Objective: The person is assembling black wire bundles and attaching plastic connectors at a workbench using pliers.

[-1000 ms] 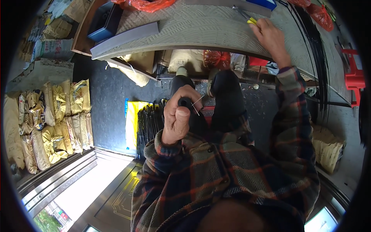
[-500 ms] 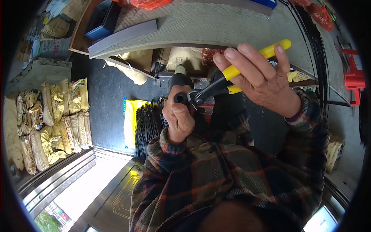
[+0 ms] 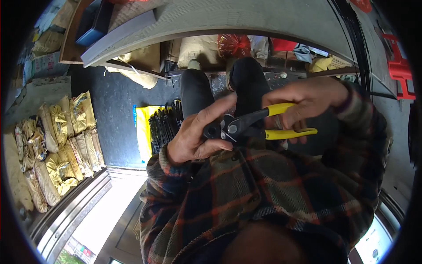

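Level over my lap lies a pair of cutters point(image 3: 243, 124) with a black head, a silver pivot bolt and yellow grips spread apart. My left hand point(image 3: 193, 134) is curled about the head, thumb and forefinger on either side of it. Between them shows a round black end point(image 3: 212, 131) with a hole; I cannot tell whether it belongs to the cutters or is a separate piece. On the yellow grips is my right hand point(image 3: 307, 101), its fingers bent between and around them.
Ahead stands a grey-topped table point(image 3: 193, 22) with bags on the shelf below, among them a red bag point(image 3: 234, 46). Black rods point(image 3: 165, 130) lie on a yellow bag by my left leg. Wrapped packages point(image 3: 61, 136) are stacked at the left; a red plastic stool point(image 3: 399, 66) is at the right.
The cutters have come down and toward me, from tilted up to nearly level. Their yellow grips are now plainly apart. My right hand has lowered, and my left thumb and forefinger have spread.
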`<state>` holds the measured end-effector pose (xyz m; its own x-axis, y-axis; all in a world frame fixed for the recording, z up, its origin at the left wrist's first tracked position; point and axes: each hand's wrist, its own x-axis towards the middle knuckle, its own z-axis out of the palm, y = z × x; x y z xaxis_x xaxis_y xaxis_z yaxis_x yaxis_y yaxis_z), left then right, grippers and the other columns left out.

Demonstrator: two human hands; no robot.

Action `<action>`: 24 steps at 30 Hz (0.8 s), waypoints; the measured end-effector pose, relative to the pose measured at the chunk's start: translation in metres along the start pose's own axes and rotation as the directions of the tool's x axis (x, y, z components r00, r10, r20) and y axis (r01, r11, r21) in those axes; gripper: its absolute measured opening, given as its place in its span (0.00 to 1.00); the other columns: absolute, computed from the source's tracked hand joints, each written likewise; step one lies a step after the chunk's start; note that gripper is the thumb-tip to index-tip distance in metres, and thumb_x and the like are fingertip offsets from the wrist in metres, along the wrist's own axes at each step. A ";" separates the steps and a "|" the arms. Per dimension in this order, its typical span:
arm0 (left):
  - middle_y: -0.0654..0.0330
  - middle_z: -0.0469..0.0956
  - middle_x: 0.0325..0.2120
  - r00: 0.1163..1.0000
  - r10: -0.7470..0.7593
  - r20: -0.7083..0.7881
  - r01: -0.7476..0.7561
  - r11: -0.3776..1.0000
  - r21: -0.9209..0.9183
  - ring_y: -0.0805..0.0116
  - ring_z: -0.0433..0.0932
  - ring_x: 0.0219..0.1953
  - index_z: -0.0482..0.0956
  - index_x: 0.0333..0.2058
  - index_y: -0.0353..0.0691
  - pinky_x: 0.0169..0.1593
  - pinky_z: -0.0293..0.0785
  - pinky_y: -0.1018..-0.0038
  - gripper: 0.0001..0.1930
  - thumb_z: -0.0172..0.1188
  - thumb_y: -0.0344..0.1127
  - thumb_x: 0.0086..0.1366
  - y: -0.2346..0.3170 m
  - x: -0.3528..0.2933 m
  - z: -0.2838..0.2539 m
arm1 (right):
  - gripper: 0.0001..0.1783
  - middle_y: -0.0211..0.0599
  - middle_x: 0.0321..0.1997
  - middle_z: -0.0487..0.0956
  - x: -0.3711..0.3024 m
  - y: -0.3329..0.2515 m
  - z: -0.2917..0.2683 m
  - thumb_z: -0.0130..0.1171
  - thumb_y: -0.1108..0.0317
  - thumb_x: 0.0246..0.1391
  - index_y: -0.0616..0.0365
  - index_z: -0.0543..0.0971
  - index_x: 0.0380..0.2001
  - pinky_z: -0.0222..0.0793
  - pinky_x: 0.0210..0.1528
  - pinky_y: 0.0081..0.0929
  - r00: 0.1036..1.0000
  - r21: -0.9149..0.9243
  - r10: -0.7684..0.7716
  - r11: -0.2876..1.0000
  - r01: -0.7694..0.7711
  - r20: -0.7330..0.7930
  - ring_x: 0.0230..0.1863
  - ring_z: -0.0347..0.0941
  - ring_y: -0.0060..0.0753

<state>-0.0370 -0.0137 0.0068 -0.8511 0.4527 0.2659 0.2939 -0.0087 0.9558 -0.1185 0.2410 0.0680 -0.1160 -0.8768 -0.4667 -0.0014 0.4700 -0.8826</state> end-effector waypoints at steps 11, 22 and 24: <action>0.55 0.73 0.38 0.975 0.068 -0.212 -0.047 0.994 0.101 0.66 0.76 0.37 0.67 0.44 0.34 0.41 0.70 0.76 0.30 0.67 0.43 0.45 -0.017 0.001 0.022 | 0.12 0.42 0.44 0.65 0.008 0.022 0.035 0.54 0.70 0.45 0.59 0.75 0.35 0.62 0.47 0.37 0.617 -0.878 -0.627 0.296 -0.377 -0.476 0.44 0.66 0.39; 0.51 0.74 0.41 0.983 0.079 0.165 -0.091 0.994 0.061 0.65 0.74 0.41 0.70 0.44 0.32 0.46 0.67 0.75 0.36 0.69 0.48 0.37 -0.005 0.010 0.005 | 0.26 0.36 0.29 0.74 -0.009 0.021 0.017 0.63 0.67 0.44 0.59 0.64 0.44 0.70 0.26 0.22 0.990 0.005 -0.029 1.000 0.030 -0.139 0.25 0.73 0.28; 0.51 0.74 0.41 0.994 0.044 0.099 -0.033 0.993 -0.113 0.64 0.74 0.41 0.70 0.43 0.31 0.45 0.67 0.75 0.34 0.68 0.46 0.40 -0.009 0.007 0.006 | 0.35 0.34 0.27 0.74 -0.009 0.019 0.014 0.67 0.65 0.41 0.57 0.59 0.50 0.68 0.19 0.15 0.998 0.180 -0.014 0.983 0.024 -0.056 0.18 0.72 0.22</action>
<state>-0.0426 -0.0054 -0.0005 -0.7902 0.5378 0.2938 0.2705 -0.1241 0.9547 -0.1037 0.2558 0.0548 -0.1718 -0.8763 -0.4500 0.1744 0.4226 -0.8894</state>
